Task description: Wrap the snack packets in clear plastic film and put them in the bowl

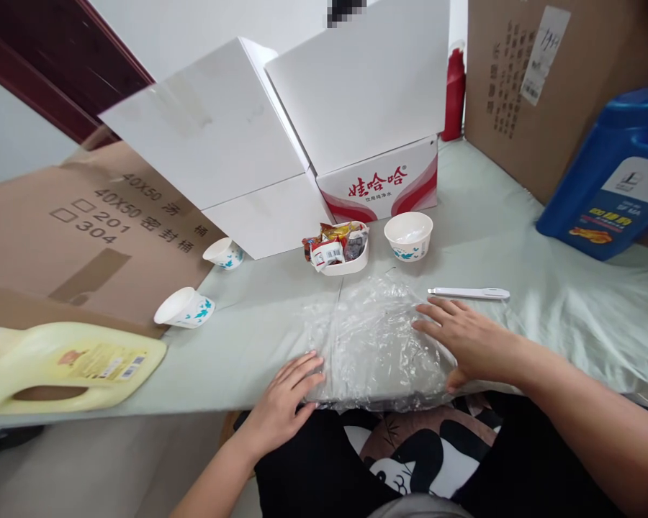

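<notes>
A crumpled clear plastic bag [378,345] lies spread on the cloth-covered table, reaching its front edge. My left hand [289,394] rests at the bag's left side, fingers stretched out over its edge. On the right side, my right hand [461,342] lies with its fingers spread, the thumb near the bag's lower right corner. Just beyond the right fingers is a white utility knife [469,293]. Behind the bag stand a small white tray [351,265] of wrapped snacks [329,252] and a paper bowl [409,237] with something clear inside.
Two paper bowls [186,308] lie tipped at the left, beside a brown carton [97,230]. A pale yellow jug [70,367] lies at the left front. White boxes [361,93] rise at the back. A blue jug [610,180] and a red bottle [454,97] stand at the right.
</notes>
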`<state>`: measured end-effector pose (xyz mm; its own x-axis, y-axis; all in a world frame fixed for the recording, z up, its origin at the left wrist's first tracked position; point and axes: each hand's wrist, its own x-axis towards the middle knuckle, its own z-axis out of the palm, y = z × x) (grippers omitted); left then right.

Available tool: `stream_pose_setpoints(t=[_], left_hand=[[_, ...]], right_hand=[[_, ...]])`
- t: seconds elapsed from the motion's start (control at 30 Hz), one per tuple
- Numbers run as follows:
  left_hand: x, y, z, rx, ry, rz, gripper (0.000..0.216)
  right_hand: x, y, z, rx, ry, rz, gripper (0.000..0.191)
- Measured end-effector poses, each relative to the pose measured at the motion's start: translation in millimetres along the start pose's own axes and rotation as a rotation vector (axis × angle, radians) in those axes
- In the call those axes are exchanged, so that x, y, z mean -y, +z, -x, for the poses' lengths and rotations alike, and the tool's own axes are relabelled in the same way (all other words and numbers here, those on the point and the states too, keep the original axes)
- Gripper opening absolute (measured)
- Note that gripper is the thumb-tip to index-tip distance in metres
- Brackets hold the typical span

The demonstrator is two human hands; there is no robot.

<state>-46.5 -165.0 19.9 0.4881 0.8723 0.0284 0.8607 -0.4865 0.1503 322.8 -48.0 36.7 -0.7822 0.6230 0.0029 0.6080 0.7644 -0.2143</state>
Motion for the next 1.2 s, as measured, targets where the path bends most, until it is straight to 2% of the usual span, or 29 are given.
stream_pose_setpoints(t=[0.13, 0.23, 0.3, 0.37, 0.43, 0.6, 0.73, 0.83, 0.93, 1.07, 1.2], left_hand=[[-2.1, 1.1, -2.1, -0.087, 0.007, 0.085, 0.019], [-5.3, -1.7, -6.5, -0.14, -0.048, 0.19, 0.017], [-5.8, -3.9, -7.9, -0.17, -0.107, 0.254, 0.018], [-5.3, -6.5, -7.9, -0.186, -0.164, 0.304, 0.018], [-4.9, -10.1, -7.9, -0.165, -0.224, 0.36, 0.018], [-7.1, -24.2, -17.1, -0.042, -0.346, 0.487, 0.018], [-11.0, -33.7, -32.1, 0.05, -0.363, 0.515, 0.021], [-13.2, -34.6, -39.9, 0.125, -0.428, 0.49, 0.023], [-14.3, -31.7, -42.4, 0.147, -0.464, 0.436, 0.025], [-14.5, -29.9, -42.6, 0.165, -0.492, 0.456, 0.025], [-12.3, -35.8, -46.2, 0.124, -0.481, 0.456, 0.023]], right_hand=[[11.6, 1.7, 1.1, 0.06, -0.25, -0.088, 0.1], [24.3, 4.7, -1.1, 0.116, -0.285, -0.084, 0.091], [30.4, 3.8, -2.4, 0.101, -0.254, -0.085, 0.071], [33.5, -1.1, -2.4, 0.082, -0.248, -0.133, 0.043], [33.5, -9.1, -1.5, 0.096, -0.258, -0.223, 0.023], [22.6, -24.3, -2.9, 0.095, -0.197, -0.411, 0.022], [13.7, -23.6, -9.6, -0.023, -0.109, -0.403, 0.022], [11.4, -17.9, -14.6, -0.147, -0.149, -0.312, 0.02], [9.1, -7.1, -20.8, -0.156, -0.189, -0.212, 0.019], [2.8, 7.5, -30.0, -0.127, -0.091, -0.074, 0.018], [0.4, 3.5, -29.7, -0.191, -0.07, -0.093, 0.017]])
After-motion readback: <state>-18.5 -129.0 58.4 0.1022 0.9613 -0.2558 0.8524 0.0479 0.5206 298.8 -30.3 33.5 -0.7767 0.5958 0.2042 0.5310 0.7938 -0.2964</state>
